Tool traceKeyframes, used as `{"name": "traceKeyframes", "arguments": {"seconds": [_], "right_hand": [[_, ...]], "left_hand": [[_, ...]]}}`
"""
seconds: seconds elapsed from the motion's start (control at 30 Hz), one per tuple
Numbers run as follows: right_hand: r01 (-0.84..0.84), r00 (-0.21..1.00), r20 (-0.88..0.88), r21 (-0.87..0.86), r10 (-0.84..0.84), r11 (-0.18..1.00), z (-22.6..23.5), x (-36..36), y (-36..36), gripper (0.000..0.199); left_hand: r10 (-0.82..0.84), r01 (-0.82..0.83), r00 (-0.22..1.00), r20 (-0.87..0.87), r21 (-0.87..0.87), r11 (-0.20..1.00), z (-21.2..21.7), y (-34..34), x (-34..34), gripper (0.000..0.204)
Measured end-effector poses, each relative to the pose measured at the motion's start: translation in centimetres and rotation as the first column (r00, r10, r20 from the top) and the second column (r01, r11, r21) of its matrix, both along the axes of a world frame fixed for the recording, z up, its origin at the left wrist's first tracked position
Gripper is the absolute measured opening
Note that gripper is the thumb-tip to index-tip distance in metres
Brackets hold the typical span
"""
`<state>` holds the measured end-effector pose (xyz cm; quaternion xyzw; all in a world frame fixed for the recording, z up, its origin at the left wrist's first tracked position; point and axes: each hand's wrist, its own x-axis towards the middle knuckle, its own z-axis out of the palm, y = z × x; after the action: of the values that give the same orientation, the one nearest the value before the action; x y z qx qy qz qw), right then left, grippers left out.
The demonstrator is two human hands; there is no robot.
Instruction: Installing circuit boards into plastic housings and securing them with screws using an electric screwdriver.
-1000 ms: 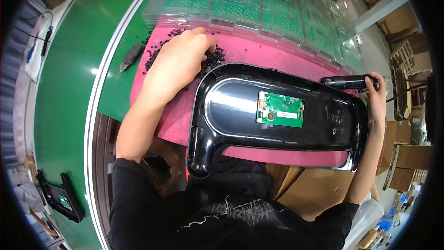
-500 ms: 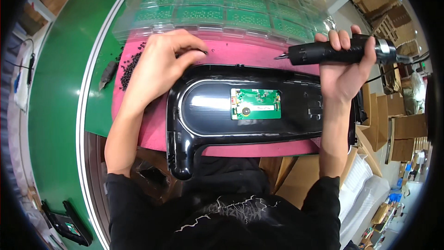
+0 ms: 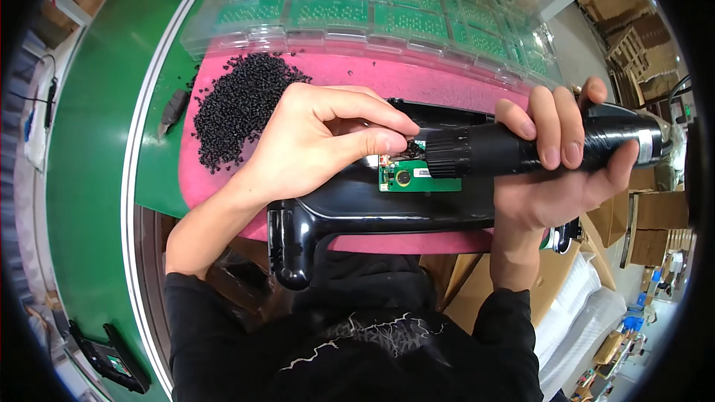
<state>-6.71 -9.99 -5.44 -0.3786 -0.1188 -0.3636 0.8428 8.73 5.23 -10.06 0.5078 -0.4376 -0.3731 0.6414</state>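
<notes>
My right hand (image 3: 547, 167) is wrapped round a black electric screwdriver (image 3: 480, 150), held nearly level with its tip toward the left. My left hand (image 3: 316, 134) pinches small black screws (image 3: 414, 149) between thumb and forefinger, right at the screwdriver's front end; how many, and whether the bit touches one, I cannot make out. Both hands are over a green circuit board (image 3: 439, 184), which lies in a glossy black plastic housing (image 3: 357, 207). The screwdriver and fingers cover the board's upper part. To the left is a heap of black screws (image 3: 242, 108).
A pink mat (image 3: 417, 242) lies under the housing. Behind it, clear plastic trays (image 3: 328, 11) hold several green boards. A green worktop (image 3: 89, 179) extends left, carrying another black housing (image 3: 112, 357) with a board. Cardboard boxes (image 3: 659, 208) stand at the right.
My left hand has moved right, away from the screw heap, uncovering it. The screwdriver in my right hand has come left and down over the board, meeting the left fingertips.
</notes>
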Motion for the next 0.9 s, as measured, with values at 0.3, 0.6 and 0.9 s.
{"name": "traceKeyframes", "arguments": {"seconds": [0.3,0.6,0.9], "right_hand": [[0.033,0.998,0.06,-0.098,-0.027,0.995,0.0,-1.1,-0.2,0.041],[0.059,0.998,0.035,-0.164,-0.054,0.985,0.3,-1.7,0.3,0.039],[0.196,0.977,0.104,-0.124,-0.184,0.973,0.7,-2.3,1.0,0.038]], "left_hand": [[0.038,-0.026,0.989,0.142,-0.09,0.996,-0.9,-0.4,0.3,0.012],[0.107,-0.022,0.89,0.444,-0.192,0.981,-1.3,-0.4,0.7,0.01],[0.107,0.016,0.827,0.552,-0.213,0.977,-1.8,-0.4,0.3,0.011]]}}
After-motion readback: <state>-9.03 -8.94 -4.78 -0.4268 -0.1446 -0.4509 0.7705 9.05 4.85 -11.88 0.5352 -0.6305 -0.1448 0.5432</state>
